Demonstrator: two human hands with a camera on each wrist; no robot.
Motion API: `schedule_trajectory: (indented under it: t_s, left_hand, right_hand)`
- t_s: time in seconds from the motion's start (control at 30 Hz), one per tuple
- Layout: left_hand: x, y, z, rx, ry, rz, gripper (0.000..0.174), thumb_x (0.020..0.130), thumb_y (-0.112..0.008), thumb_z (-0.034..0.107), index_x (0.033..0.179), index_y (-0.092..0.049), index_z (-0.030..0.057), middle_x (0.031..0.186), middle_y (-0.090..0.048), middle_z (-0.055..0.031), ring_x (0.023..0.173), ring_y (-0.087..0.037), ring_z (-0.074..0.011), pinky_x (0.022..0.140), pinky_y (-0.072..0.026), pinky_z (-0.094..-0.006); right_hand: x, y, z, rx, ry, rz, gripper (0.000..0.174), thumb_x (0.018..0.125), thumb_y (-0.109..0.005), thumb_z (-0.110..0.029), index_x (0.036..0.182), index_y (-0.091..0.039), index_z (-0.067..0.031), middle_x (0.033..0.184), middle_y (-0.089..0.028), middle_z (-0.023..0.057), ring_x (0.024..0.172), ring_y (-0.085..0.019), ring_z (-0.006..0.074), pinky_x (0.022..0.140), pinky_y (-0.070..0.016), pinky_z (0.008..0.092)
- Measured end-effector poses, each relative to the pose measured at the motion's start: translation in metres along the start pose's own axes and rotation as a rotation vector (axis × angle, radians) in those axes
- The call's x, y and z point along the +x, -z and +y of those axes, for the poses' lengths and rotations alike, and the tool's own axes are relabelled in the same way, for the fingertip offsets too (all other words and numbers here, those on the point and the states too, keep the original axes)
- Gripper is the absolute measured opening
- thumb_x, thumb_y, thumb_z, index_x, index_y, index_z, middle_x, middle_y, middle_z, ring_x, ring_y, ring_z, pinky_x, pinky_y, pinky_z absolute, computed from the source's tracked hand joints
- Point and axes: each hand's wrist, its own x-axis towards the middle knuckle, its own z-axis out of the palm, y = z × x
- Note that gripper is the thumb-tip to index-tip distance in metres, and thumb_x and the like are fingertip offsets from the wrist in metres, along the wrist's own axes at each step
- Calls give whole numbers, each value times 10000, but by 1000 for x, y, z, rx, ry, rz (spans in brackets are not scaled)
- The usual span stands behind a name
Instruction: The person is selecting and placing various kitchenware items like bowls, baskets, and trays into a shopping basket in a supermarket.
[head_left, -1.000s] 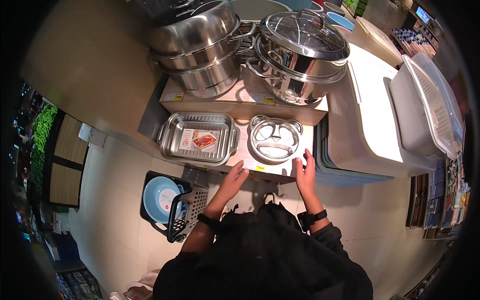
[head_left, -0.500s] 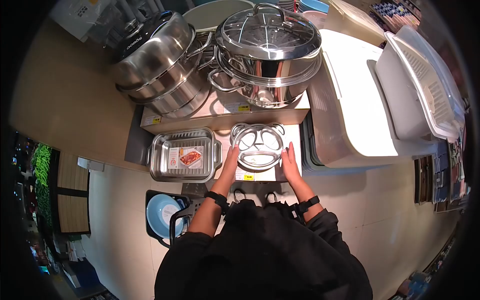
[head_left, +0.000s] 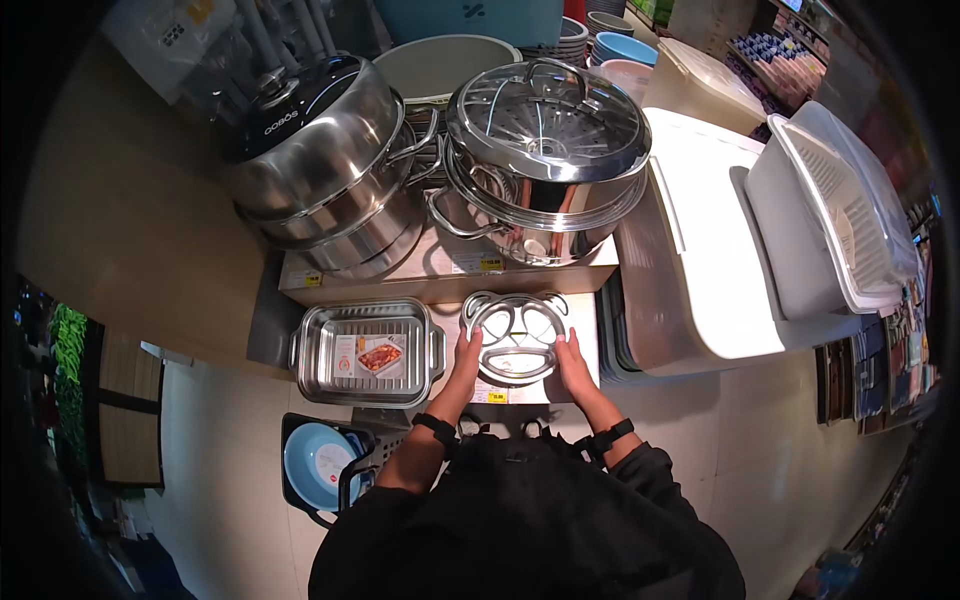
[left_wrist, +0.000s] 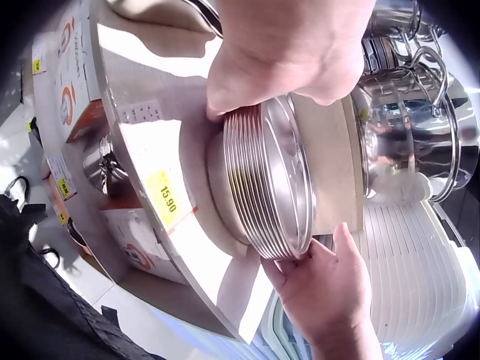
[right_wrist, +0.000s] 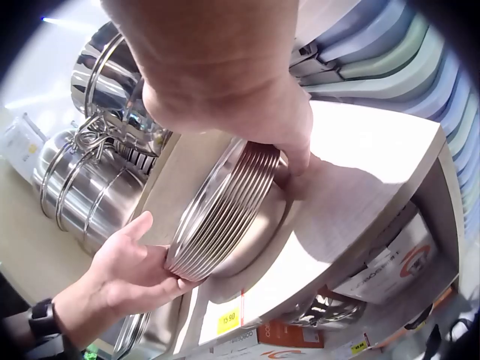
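A stack of shiny steel divided plates (head_left: 516, 343) with bear-like ears sits on the lower shelf step (head_left: 583, 345). My left hand (head_left: 463, 368) holds its left side, and my right hand (head_left: 576, 368) holds the right side. From the left wrist, many thin rims show along the stack (left_wrist: 251, 184), with the right hand's (left_wrist: 330, 289) fingers curled under the edge and its thumb raised. On the other side, the right wrist view has my left hand's (right_wrist: 124, 274) fingers tucked beneath the rims. Each near hand's fingertips are partly hidden behind its own wrist.
Left of the plates lies a rectangular steel pan (head_left: 432, 350) with a food label. Behind, on a higher step, stand a tiered steamer (head_left: 335, 200) and a glass-lidded pot (head_left: 545, 225). Large white bins (head_left: 705, 230) are at right; a dark basket holds a blue basin (head_left: 303, 460) on the floor.
Both hands have moved forward from in front of the shelf to the two sides of the plate stack and now grip it. The head view has also shifted.
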Motion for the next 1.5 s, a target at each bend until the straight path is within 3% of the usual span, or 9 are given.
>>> schedule_trajectory:
  t_s: [0.3,0.43,0.53,0.73,0.87,1.13,1.2,1.4,1.5]
  left_hand:
    - [-51,7,23,322,-28,49,775,987,-501,404,1500,-146,-56,1571,-176,-222,1445,-228,-278,1155,-202,-334]
    - [-122,39,47,167,9,73,531,1007,-511,274,1409,-384,-48,1242,-588,-121,1140,-542,-143,962,-418,-263]
    - [-172,78,74,117,-115,122,503,1005,-510,291,1388,-432,-24,1232,-601,-102,1119,-560,-147,931,-433,-277]
    - [-178,196,95,222,-207,692,564,951,-581,341,1396,-448,22,1257,-584,-103,1174,-521,-183,988,-383,-320]
    - [-143,277,73,321,-217,906,733,914,-635,330,1443,-316,-64,1462,-356,-269,1380,-337,-319,1124,-278,-377]
    - [-108,329,41,65,-191,596,828,904,-642,325,1475,-194,-74,1480,-331,-253,1372,-340,-313,1113,-288,-364]
    - [-104,331,39,11,-163,556,648,918,-627,253,1403,-321,-50,1329,-492,-178,1184,-506,-265,985,-423,-366]
    - [-113,307,56,-33,-141,567,517,933,-594,192,1380,-378,48,1221,-539,-107,1040,-560,-182,676,-523,-309]
    - [-111,307,65,-59,-264,507,549,931,-589,151,1408,-353,17,1293,-515,-121,1139,-525,-216,934,-453,-340]
  right_hand:
    - [-19,20,-11,-34,149,54,635,1017,-397,-381,1484,-238,20,1477,-359,209,1366,-355,284,1120,-270,347]
    - [-34,8,-37,-135,391,156,479,1012,-427,-237,1411,-390,27,1447,-387,212,1350,-376,316,1104,-307,388]
    - [-45,-9,-52,-167,495,125,433,998,-447,-178,1379,-427,27,1453,-378,217,1346,-380,322,1110,-300,387]
    - [-60,-75,-90,-231,664,-74,459,989,-471,-179,1393,-410,31,1485,-352,201,1373,-344,337,1121,-282,397]
    - [-58,-142,-76,-210,531,-86,550,984,-489,-196,1451,-320,39,1526,-270,224,1423,-273,334,1146,-248,389]
    - [-32,-204,-36,-22,227,-23,815,941,-590,-294,1498,-120,70,1551,-182,279,1451,-205,320,1167,-183,373]
    - [-23,-214,-28,85,125,5,830,932,-602,-287,1494,-115,81,1548,-190,284,1450,-211,314,1162,-192,359]
    - [-14,-223,-28,-62,79,17,860,911,-595,-334,1506,-109,53,1515,-258,308,1426,-269,359,1144,-238,347]
    - [-10,-221,-22,-127,127,8,830,911,-580,-280,1503,-103,52,1505,-260,324,1424,-268,378,1146,-239,351]
